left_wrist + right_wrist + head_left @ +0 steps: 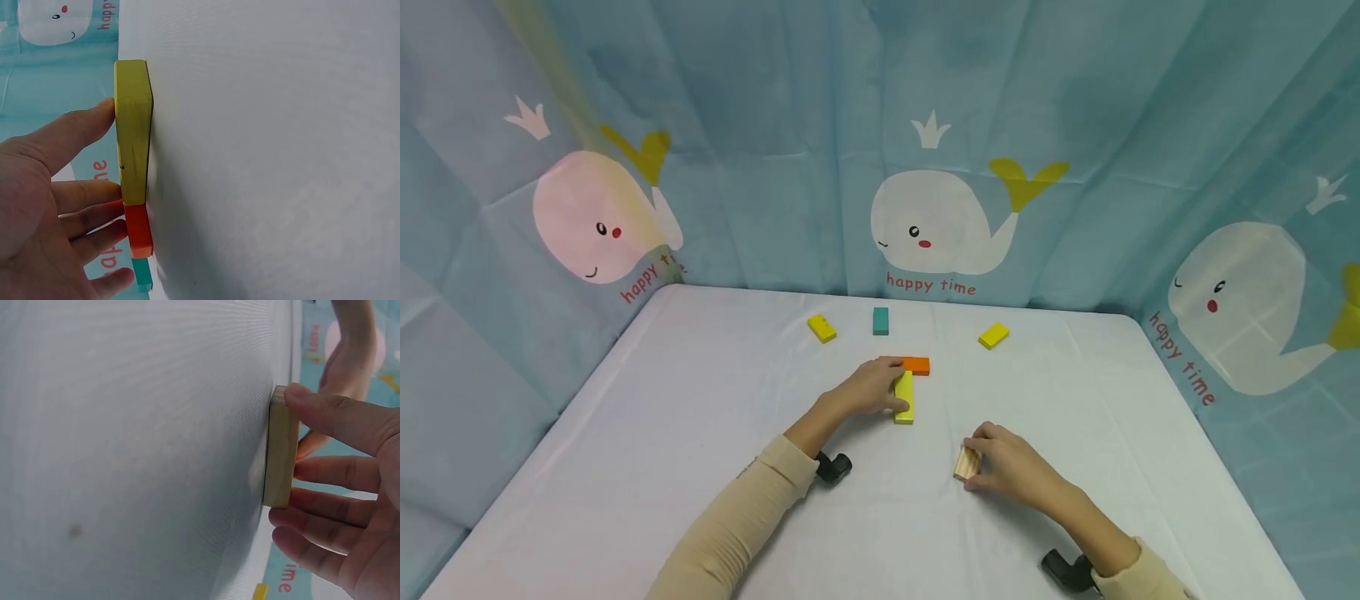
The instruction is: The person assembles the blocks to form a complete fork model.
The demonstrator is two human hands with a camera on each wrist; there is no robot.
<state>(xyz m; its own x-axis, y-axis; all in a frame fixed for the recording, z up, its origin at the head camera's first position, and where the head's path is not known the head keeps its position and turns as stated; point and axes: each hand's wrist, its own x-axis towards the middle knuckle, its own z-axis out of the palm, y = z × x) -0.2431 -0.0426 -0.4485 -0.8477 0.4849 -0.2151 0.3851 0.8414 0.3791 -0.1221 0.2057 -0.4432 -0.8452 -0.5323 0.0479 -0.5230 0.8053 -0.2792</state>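
In the head view my left hand [871,387] lies over a yellow block [905,398] and holds it with the thumb near its close end and the fingers toward its far end. The far end of the yellow block meets an orange block [917,366] lying crosswise, partly covered by the fingers. Toward the right, my right hand [1017,468] holds a plain wooden block [967,462] between thumb and fingers. The right wrist view shows this wooden block [282,450] resting on the white cloth, thumb at one end. Both blocks look flat on the table.
A teal block [881,321] lies behind the orange one, with a yellow block on the left [822,327] and another yellow block on the right [993,336]. A white cloth [647,450] covers the table. Blue curtains [760,167] with whale prints enclose the back and sides.
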